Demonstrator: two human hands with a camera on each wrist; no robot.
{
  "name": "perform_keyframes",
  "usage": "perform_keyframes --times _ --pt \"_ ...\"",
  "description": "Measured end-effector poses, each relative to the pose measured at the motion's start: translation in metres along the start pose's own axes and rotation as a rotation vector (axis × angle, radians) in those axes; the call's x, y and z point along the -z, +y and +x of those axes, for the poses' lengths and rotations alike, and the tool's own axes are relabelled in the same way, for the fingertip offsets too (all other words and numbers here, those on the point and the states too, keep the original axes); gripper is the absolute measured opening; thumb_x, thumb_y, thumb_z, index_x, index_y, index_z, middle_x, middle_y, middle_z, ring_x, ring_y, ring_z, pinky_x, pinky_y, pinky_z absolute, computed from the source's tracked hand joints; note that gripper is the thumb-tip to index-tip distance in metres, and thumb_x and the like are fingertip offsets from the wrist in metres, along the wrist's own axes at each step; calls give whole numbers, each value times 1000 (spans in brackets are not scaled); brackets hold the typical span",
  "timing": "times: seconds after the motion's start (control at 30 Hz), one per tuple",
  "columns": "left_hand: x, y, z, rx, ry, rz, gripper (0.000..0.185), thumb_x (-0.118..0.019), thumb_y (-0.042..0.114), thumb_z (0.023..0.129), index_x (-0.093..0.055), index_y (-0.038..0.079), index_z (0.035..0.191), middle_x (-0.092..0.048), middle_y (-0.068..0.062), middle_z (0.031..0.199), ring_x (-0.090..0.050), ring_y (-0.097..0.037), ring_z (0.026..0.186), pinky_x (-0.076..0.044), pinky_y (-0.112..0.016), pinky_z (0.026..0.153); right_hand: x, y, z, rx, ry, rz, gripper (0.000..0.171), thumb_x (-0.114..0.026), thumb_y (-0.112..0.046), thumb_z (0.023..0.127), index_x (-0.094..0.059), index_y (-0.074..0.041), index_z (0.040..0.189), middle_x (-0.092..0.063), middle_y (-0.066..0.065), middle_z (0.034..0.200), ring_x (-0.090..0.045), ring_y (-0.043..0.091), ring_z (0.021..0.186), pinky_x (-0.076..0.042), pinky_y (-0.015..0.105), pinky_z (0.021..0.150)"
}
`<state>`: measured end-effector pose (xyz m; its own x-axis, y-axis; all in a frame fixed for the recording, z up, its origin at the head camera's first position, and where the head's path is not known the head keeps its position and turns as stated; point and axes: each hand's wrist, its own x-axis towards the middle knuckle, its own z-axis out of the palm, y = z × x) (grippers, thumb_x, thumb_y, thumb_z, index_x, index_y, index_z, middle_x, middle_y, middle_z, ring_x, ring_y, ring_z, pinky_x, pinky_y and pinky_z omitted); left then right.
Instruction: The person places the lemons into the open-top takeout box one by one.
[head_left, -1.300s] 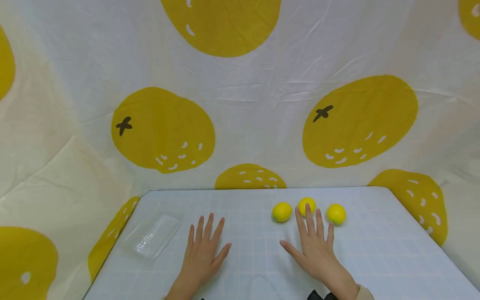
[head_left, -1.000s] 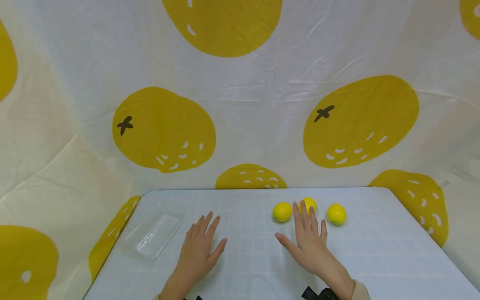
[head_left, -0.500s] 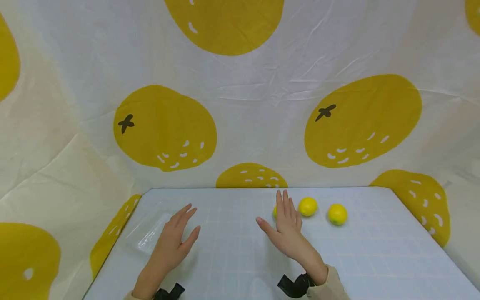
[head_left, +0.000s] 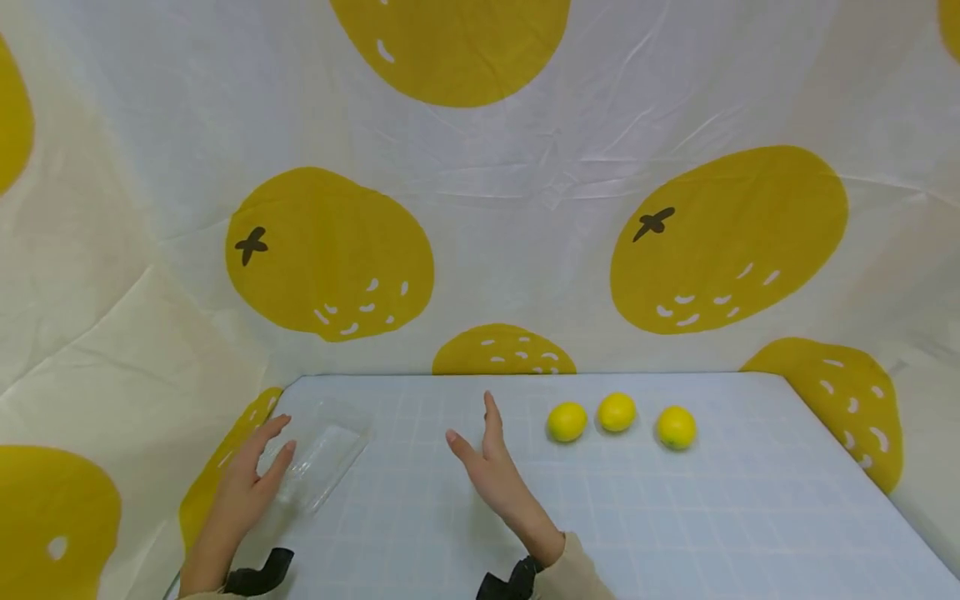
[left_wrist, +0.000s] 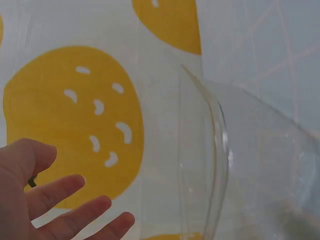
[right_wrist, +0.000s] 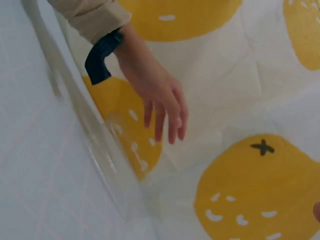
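A clear plastic tray (head_left: 330, 454) lies at the left of the table. My left hand (head_left: 243, 483) hovers at its left side, overlapping its edge in the head view, with fingers relaxed and apart. In the left wrist view, the left hand's fingers (left_wrist: 70, 200) hold nothing, and the curved tray wall (left_wrist: 217, 145) rises to their right. My right hand (head_left: 498, 475) is held sideways over the table, right of the tray, thumb apart from straight fingers. The right wrist view shows the left hand (right_wrist: 155, 90) beyond the tray's edge (right_wrist: 97, 142).
Several things stand farther back: a left lemon (head_left: 566, 422), a middle lemon (head_left: 617, 412) and a right lemon (head_left: 677, 427) in a loose row. The table (head_left: 712, 517) has a pale checked cover. A fruit-print curtain (head_left: 517, 250) hangs behind and at both sides.
Both hands have swung left across the table and turned from palm-down to sideways. The left hand has come to the tray's left side; the right has moved off the lemons. Tray and lemons stay put.
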<state>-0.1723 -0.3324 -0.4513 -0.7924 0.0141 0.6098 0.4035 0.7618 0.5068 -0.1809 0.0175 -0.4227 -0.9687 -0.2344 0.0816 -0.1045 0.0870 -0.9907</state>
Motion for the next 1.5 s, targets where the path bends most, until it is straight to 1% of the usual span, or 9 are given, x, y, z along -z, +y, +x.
perform_keyframes --times 0.07,0.17,0.27,0.33,0.57,0.77,0.93,1.2,1.5 --pt "7 -11 -4 55 12 -18 39 -62 5 95 -56 -5 131 -60 -25 125 -49 -1 107 -25 2 91 -12 2 3 -19 0 44 91 -57 -43 99 5 -13 159 5 16 165 -1 40 150 -9 70 112" --pt "13 -24 -11 133 47 -58 35 -61 5 95 -58 -8 128 -65 0 119 -44 17 102 -30 2 87 -30 5 6 -30 4 111 91 -57 -42 99 5 -14 159 3 18 164 -1 39 150 -11 68 113" --pt "15 -34 -17 201 80 -128 32 -58 3 97 -59 -11 126 -59 26 111 -48 21 98 -37 1 83 -51 12 9 -29 15 162 91 -57 -38 99 7 -12 159 4 18 165 0 36 151 -7 65 115" --pt "14 -40 -22 235 79 -163 31 -57 4 98 -59 -11 126 -56 35 109 -52 21 96 -40 0 81 -68 20 10 -12 14 189 92 -57 -35 99 9 -9 158 6 17 165 1 34 151 -5 63 116" --pt "6 -54 -31 304 25 -228 33 -52 8 102 -58 -9 130 -63 25 115 -57 15 104 -41 -2 85 -121 42 12 -31 -65 306 99 -62 -31 96 12 -7 157 11 21 163 6 40 149 -1 65 115" --pt "6 -55 -37 461 -77 -272 47 -49 28 105 -52 -3 140 -61 24 124 -53 19 108 -39 0 83 -156 63 19 -85 -154 480 98 -63 -8 88 8 2 155 9 32 160 8 50 146 -4 59 118" --pt "4 -54 -42 460 -67 -371 47 -47 24 106 -49 -7 141 -63 19 127 -58 11 110 -38 -1 88 -177 76 21 -87 -190 607 95 -58 3 84 6 9 153 10 34 158 10 48 146 0 56 119" --pt "-7 -56 -44 610 -7 -649 60 -53 29 103 -37 -9 147 -64 20 122 -62 8 105 -45 -6 86 -194 80 15 -104 -297 665 95 -59 6 85 7 8 153 11 36 157 13 48 146 -1 53 119" --pt "-8 -58 -41 670 -39 -661 60 -48 32 105 -34 -4 151 -66 11 124 -62 8 105 -46 -7 85 -190 78 12 -115 -354 664 94 -60 4 89 8 4 155 13 35 157 13 47 146 -7 51 120"
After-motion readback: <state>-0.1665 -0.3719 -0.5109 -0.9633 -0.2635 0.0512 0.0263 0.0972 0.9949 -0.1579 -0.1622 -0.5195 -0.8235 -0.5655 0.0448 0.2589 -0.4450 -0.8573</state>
